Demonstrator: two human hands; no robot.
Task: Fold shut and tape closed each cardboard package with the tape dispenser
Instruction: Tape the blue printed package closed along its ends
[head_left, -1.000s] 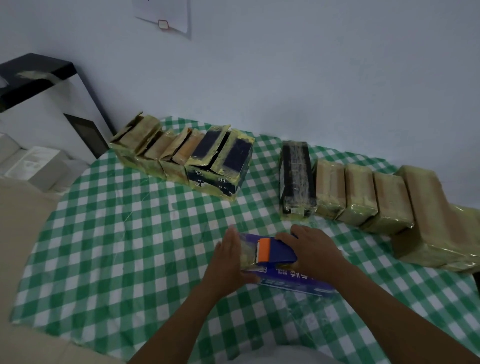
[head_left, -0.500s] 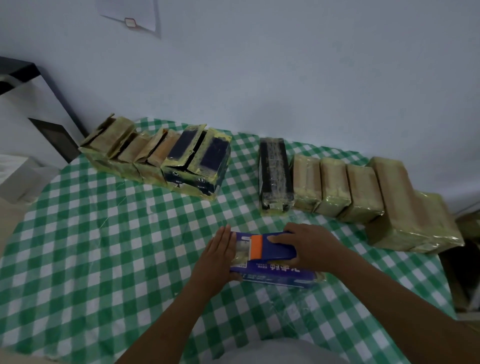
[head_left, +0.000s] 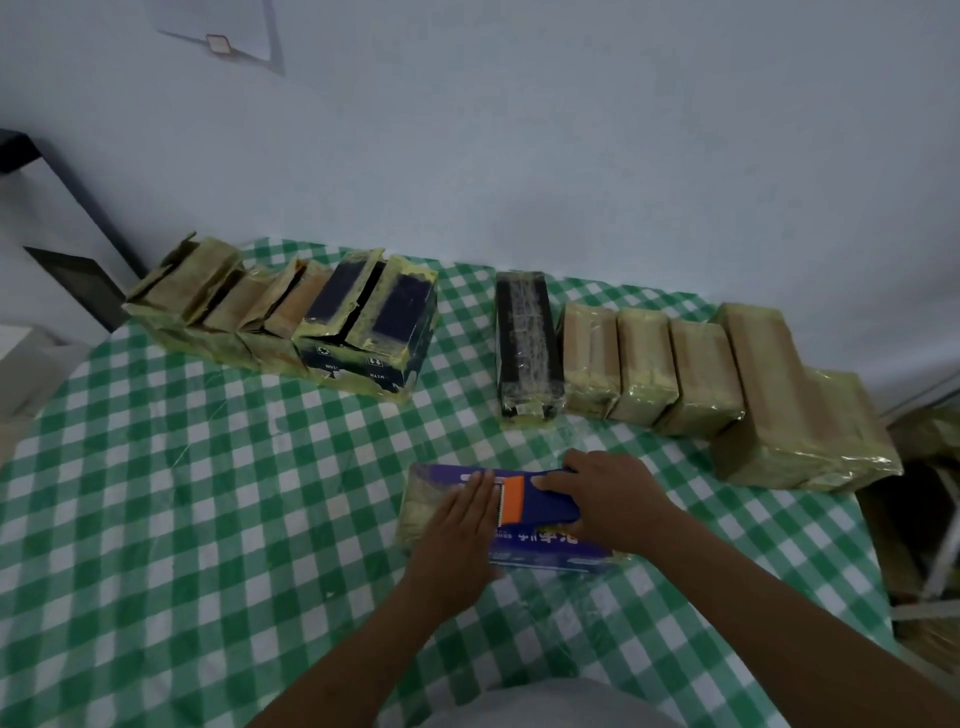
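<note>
The tape dispenser (head_left: 540, 501) is gripped in the right hand (head_left: 608, 499), laid along the blue package (head_left: 550, 552). The left hand (head_left: 457, 530) is pressed flat beside it, probably to anchor tape for tearing. The package is steadied mid-tablecloth (head_left: 208, 493), with taped packages (head_left: 644, 364) lined up behind.

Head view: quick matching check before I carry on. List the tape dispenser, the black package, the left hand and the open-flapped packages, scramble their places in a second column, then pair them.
Things
1. tape dispenser
2. black package
3. left hand
4. open-flapped packages

Places or states
A. back left of the checked tablecloth, flaps up
B. flat on the blue package, fingers straight
C. in the grip of the right hand, on top of the blue package
D. left end of the back-right row

Pairs: 1-C, 2-D, 3-B, 4-A
</note>
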